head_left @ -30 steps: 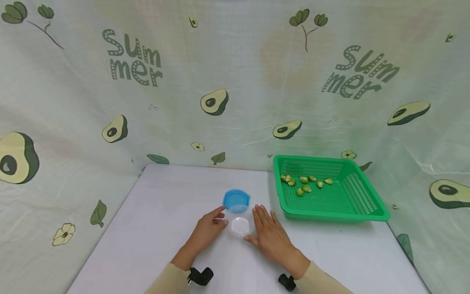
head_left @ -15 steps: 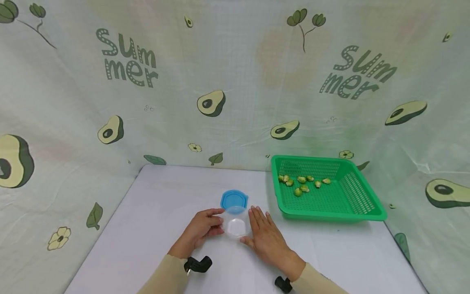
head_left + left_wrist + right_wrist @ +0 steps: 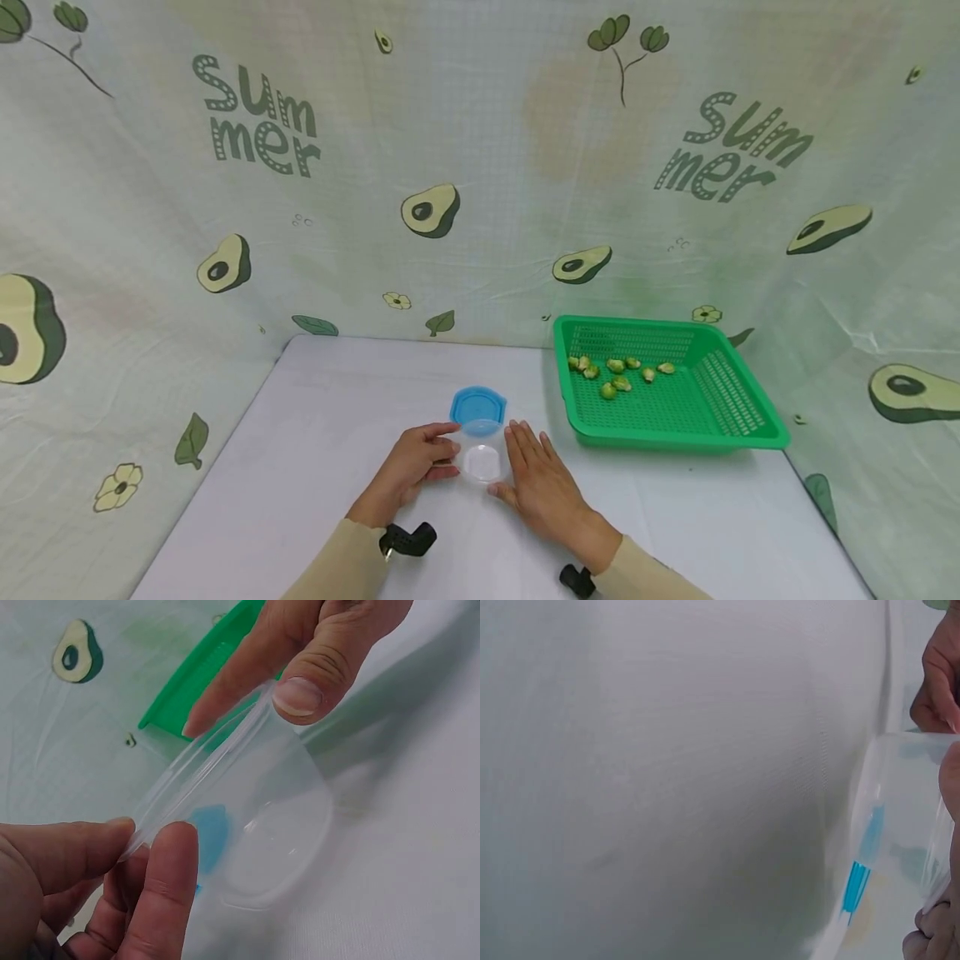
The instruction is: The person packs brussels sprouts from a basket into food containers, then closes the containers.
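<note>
A clear plastic container point(image 3: 482, 463) stands in front of me, between my two hands. My left hand point(image 3: 414, 460) pinches its rim from the left; in the left wrist view, the thumb and fingers point(image 3: 172, 877) meet at that edge. On the opposite side, my right hand point(image 3: 546, 487) lies along the container with straight fingers, its thumb point(image 3: 300, 697) against the rim. Just behind the container lies a blue lid point(image 3: 477, 404), partly seen through the clear wall. The right wrist view catches only the side of the container point(image 3: 904, 776) at its edge.
Back right on the white table point(image 3: 360, 392) stands a green plastic basket point(image 3: 675, 433). Several Brussels sprouts point(image 3: 620, 383) lie in its left half. A cloth printed with avocados point(image 3: 431, 211) hangs behind and around the table.
My left hand has closed in on the container's left rim, its fingers now lower around the edge. The right hand stays beside the container. The view has shifted slightly.
</note>
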`<move>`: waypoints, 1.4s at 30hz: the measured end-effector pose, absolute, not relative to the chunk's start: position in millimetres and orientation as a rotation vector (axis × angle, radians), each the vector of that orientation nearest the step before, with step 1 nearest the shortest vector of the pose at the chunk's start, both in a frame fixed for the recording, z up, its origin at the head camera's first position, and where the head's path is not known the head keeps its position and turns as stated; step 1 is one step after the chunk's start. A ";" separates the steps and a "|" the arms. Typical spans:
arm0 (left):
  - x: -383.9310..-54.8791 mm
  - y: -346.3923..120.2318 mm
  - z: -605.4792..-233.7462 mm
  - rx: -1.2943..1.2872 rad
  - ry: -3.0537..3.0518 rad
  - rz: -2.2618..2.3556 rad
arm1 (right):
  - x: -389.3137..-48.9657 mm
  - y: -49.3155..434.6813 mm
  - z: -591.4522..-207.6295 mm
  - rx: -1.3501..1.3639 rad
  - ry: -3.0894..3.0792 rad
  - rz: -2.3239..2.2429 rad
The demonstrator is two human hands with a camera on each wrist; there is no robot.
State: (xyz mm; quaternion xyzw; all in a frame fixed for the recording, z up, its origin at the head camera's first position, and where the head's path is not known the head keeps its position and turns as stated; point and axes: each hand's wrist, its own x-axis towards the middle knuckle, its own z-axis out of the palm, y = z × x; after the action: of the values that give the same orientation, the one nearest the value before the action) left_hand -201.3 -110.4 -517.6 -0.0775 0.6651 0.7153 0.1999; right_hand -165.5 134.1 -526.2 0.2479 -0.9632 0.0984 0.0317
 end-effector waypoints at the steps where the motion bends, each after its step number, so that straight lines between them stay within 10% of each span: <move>1: -201.6 -110.8 -518.1 -0.218 1.869 1.998 | -165.5 133.3 -526.1 0.765 -2.965 0.310; 42: -195.6 -117.5 -522.0 -0.239 1.911 2.016 | -164.7 162.8 -484.6 0.860 -2.763 0.504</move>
State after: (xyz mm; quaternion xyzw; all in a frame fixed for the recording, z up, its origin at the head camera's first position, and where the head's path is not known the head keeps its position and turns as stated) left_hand -195.6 -117.5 -522.0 -0.0844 0.6748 0.7117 0.1761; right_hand -164.7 162.8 -484.6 0.2912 -0.9358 0.1708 0.1018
